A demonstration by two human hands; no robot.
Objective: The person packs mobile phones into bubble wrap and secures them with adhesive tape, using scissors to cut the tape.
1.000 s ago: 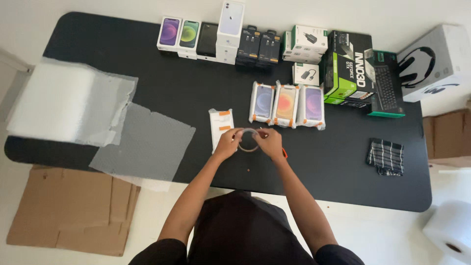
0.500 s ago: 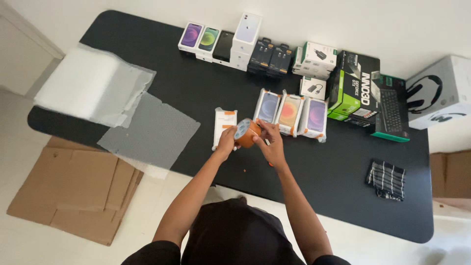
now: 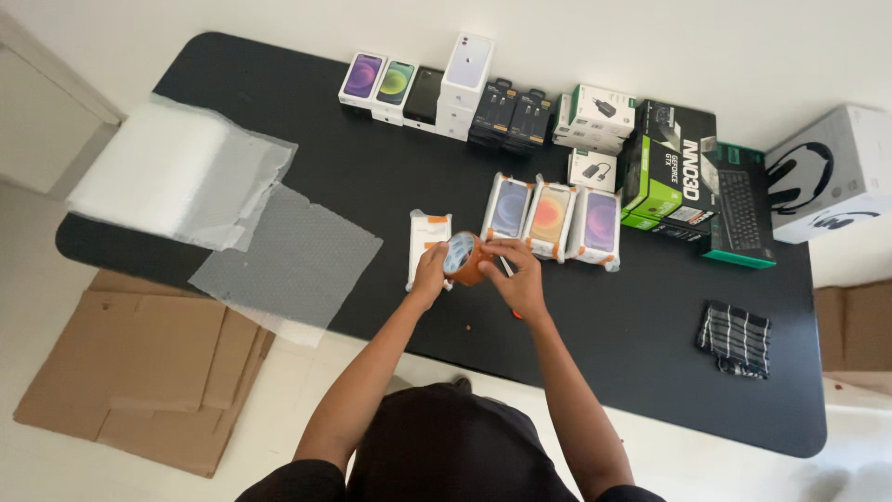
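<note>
My left hand (image 3: pixel 429 270) and my right hand (image 3: pixel 517 274) both grip an orange roll of tape (image 3: pixel 462 257), tipped up on edge above the black table (image 3: pixel 372 177). Just left of the roll lies a small box wrapped in bubble wrap (image 3: pixel 426 240). Beyond my hands three bubble-wrapped phone boxes (image 3: pixel 552 220) with orange tape lie side by side. A small orange thing (image 3: pixel 514 314) shows under my right wrist.
A row of phone and accessory boxes (image 3: pixel 437 88) lines the far edge. Green boxes (image 3: pixel 669 167), a keyboard box (image 3: pixel 740 206) and a white headphone box (image 3: pixel 832 177) stand right. Bubble wrap sheets (image 3: pixel 232 214) lie left; a striped cloth (image 3: pixel 734 337) right; cardboard (image 3: pixel 139 363) on the floor.
The tape roll, lying flat between my hands a second ago, is now lifted and tipped on edge. The camera view has shifted and tilted slightly.
</note>
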